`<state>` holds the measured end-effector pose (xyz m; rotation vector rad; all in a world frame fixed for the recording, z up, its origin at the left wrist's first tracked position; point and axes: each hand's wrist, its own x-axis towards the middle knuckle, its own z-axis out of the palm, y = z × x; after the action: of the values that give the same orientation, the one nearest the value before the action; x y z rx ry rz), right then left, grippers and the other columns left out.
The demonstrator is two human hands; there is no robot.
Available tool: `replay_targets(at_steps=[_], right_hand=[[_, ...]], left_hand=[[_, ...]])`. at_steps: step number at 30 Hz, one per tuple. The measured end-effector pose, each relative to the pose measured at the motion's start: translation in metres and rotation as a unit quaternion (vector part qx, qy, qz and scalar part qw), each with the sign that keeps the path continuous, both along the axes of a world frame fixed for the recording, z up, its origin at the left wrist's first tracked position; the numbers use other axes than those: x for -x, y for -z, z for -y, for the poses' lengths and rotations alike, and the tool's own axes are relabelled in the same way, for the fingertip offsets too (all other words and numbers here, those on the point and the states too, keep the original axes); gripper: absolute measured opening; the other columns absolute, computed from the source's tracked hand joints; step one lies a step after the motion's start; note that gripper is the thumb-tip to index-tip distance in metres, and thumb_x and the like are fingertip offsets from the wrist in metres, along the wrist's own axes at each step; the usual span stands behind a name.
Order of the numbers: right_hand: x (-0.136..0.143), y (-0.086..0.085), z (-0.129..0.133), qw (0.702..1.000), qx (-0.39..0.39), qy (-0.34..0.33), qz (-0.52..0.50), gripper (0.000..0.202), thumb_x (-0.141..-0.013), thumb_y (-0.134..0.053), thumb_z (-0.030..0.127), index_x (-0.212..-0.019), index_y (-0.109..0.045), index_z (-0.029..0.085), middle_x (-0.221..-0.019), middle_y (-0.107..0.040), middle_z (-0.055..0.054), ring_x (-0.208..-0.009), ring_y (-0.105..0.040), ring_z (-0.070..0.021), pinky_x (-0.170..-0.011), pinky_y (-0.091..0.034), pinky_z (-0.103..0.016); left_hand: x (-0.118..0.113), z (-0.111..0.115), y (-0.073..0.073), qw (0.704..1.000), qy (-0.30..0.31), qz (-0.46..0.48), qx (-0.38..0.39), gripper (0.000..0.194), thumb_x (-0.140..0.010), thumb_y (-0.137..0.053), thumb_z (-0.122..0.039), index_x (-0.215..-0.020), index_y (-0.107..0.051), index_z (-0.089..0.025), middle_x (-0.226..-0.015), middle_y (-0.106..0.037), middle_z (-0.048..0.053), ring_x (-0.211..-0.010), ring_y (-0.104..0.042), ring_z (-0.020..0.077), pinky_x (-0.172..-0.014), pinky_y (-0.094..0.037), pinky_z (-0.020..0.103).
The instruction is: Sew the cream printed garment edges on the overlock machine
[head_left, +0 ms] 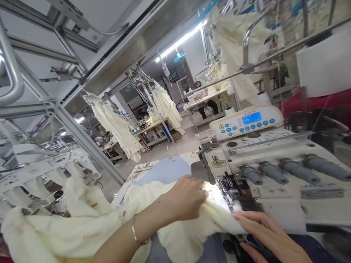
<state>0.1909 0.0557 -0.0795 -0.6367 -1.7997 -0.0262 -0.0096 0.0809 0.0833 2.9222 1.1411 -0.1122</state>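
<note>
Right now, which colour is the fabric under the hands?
Pale cream-yellow fabric, with small reddish marks; head view shows it best.

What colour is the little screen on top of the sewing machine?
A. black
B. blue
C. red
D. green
B: the small screen on the control panel glows blue, above the sewing machine where the left hand presses the cream fabric.

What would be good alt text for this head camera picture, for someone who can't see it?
Two bare hands feed pale yellow fabric into an industrial sewing machine: the left hand presses the cloth beside the needle area, the right hand lies flat at its near edge. More pale garments hang from overhead rails in the workshop behind.
</note>
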Motion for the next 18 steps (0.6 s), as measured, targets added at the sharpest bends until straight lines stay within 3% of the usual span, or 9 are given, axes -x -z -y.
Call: replay_targets(at_steps=[3, 6, 9, 12, 15, 18], right_hand=[[-0.002, -0.012, 0.003, 0.999, 0.047, -0.008, 0.011, 0.034, -0.084, -0.063, 0.032, -0.117, -0.060, 0.022, -0.109, -0.064, -0.007, -0.099, -0.064, -0.0159, -0.082, -0.055, -0.021], [-0.002, -0.024, 0.010, 0.996, 0.083, -0.028, 0.002, 0.037, -0.075, -0.073, 0.042, -0.107, -0.065, 0.026, -0.104, -0.067, -0.003, -0.095, -0.066, -0.0168, -0.080, -0.056, -0.021], [-0.003, -0.028, 0.022, 0.994, 0.106, -0.042, -0.002, 0.036, -0.073, -0.074, 0.048, -0.100, -0.069, 0.024, -0.099, -0.069, -0.004, -0.092, -0.068, -0.0186, -0.077, -0.056, -0.021], [-0.005, -0.025, 0.031, 0.990, 0.129, -0.060, -0.020, 0.028, -0.077, -0.072, 0.044, -0.093, -0.069, 0.022, -0.092, -0.069, -0.004, -0.085, -0.069, -0.0167, -0.072, -0.056, -0.017], [-0.004, -0.021, 0.031, 0.993, 0.108, -0.043, -0.012, 0.023, -0.080, -0.070, 0.039, -0.092, -0.066, 0.020, -0.090, -0.068, -0.004, -0.084, -0.068, -0.0147, -0.074, -0.055, -0.016], [-0.004, -0.018, 0.027, 0.999, 0.052, -0.009, 0.007, 0.014, -0.082, -0.066, 0.031, -0.092, -0.064, 0.020, -0.087, -0.066, -0.002, -0.084, -0.066, -0.0136, -0.075, -0.054, -0.016]], left_hand=[[-0.009, 0.027, -0.027, 0.987, 0.107, 0.039, 0.113, 0.013, -0.070, -0.065, -0.008, -0.072, -0.060, -0.020, -0.080, -0.061, 0.003, -0.078, -0.059, 0.0183, -0.080, -0.046, 0.031], [-0.012, 0.036, -0.035, 0.959, 0.164, 0.113, 0.201, 0.018, -0.074, -0.074, -0.016, -0.075, -0.057, -0.022, -0.090, -0.065, 0.002, -0.090, -0.062, 0.0172, -0.092, -0.043, 0.029], [-0.012, 0.024, -0.021, 0.955, 0.161, 0.164, 0.187, 0.023, -0.074, -0.075, -0.017, -0.072, -0.053, -0.021, -0.097, -0.068, 0.002, -0.090, -0.062, 0.0172, -0.094, -0.041, 0.031], [-0.012, 0.006, -0.001, 0.955, 0.161, 0.182, 0.172, 0.024, -0.077, -0.074, -0.019, -0.073, -0.050, -0.020, -0.110, -0.067, 0.004, -0.095, -0.062, 0.0165, -0.095, -0.041, 0.031], [-0.016, -0.001, 0.008, 0.979, 0.122, 0.105, 0.125, 0.025, -0.075, -0.076, -0.024, -0.087, -0.055, -0.019, -0.102, -0.068, 0.007, -0.093, -0.062, 0.0198, -0.088, -0.044, 0.031], [-0.019, 0.008, 0.010, 0.995, 0.095, 0.017, 0.038, 0.029, -0.075, -0.072, -0.024, -0.100, -0.059, -0.018, -0.088, -0.068, 0.006, -0.084, -0.062, 0.0224, -0.078, -0.044, 0.032]])
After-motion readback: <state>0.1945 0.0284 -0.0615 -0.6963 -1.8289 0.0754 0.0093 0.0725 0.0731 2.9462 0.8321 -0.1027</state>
